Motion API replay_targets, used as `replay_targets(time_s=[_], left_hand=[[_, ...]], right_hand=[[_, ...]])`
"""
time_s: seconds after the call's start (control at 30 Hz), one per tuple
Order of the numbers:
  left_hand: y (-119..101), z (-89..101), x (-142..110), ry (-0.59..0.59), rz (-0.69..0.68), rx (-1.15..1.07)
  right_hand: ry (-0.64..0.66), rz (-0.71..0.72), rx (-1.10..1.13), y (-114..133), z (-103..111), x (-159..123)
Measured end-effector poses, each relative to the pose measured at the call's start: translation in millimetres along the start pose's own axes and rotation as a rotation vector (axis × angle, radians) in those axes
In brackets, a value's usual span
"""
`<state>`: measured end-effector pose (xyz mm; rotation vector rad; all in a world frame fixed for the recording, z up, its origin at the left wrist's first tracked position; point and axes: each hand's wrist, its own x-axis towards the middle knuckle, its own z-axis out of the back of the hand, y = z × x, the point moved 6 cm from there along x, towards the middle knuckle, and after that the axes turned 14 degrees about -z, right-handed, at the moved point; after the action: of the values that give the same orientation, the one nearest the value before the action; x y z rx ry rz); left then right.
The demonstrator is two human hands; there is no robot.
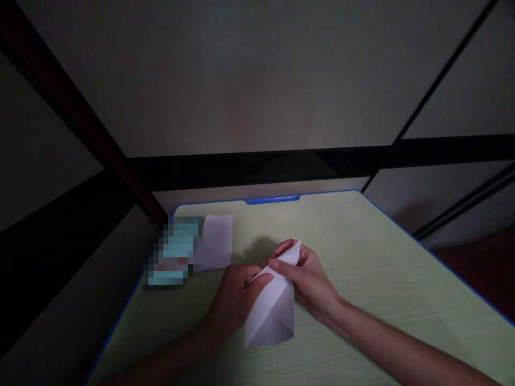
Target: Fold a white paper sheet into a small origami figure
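A sheet of white paper [270, 313] with diagonal creases is held up over the table between both my hands. My left hand [239, 292] pinches its upper left edge, thumb on top and the other fingers behind. On the far side, my right hand [308, 271] grips the paper near its pointed upper corner, its thumb pressed on the near face close to the left thumb. The lower part of the paper hangs free toward me and bends slightly. Most of the fingertips behind the sheet are hidden.
A pale wood-grain table [374, 273] with a blue rim lies below. Left of my hands are more white paper [215, 241] and a blurred-out flat object [177, 249] beside it. A blue handle-like piece [272, 200] marks the far edge, close to a panelled wall [257, 80].
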<state>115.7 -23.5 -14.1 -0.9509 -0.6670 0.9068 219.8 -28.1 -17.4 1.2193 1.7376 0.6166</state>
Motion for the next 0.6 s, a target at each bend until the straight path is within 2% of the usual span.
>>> replay_targets(time_s=[0.2, 0.6], left_hand=[[-1.7, -1.0, -1.5, 0.018, -0.002, 0.02], [-2.2, 0.6, -0.1, 0.021, 0.057, -0.052]], right_hand=[[0.014, -0.017, -0.05, -0.1, 0.3, 0.8], [0.042, 0.048, -0.113, 12.5, 2.0, 3.8]])
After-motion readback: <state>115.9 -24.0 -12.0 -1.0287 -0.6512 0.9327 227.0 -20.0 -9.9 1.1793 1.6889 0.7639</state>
